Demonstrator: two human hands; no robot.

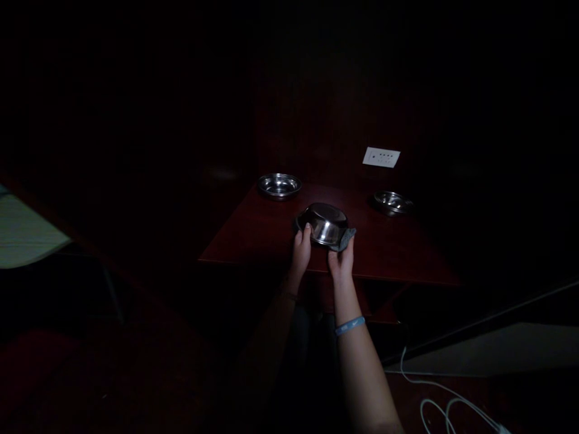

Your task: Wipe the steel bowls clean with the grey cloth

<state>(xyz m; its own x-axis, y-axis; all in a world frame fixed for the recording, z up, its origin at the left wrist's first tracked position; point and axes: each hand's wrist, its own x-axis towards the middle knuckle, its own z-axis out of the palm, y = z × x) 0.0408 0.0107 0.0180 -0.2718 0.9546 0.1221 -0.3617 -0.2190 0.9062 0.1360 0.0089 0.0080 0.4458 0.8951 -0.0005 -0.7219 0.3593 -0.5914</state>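
A shiny metal bowl (324, 220) is held bottom side up above the front part of the dark red desk (253, 241). My left hand (301, 253) grips its left rim, thumb on the outside wall. At the bowl's right side, my right hand (342, 256) presses a grey cloth (344, 240) against the rim. The fingers of both hands are partly hidden under the bowl. A second metal bowl (279, 187) stands upright at the back left of the desk, and a third metal bowl (392, 204) at the back right.
A white wall socket (381, 157) is set above the desk's back edge. White cables (446, 401) lie coiled on the floor at the lower right. A pale wooden surface (27, 232) shows at the far left. Much of the surroundings is too dark to make out.
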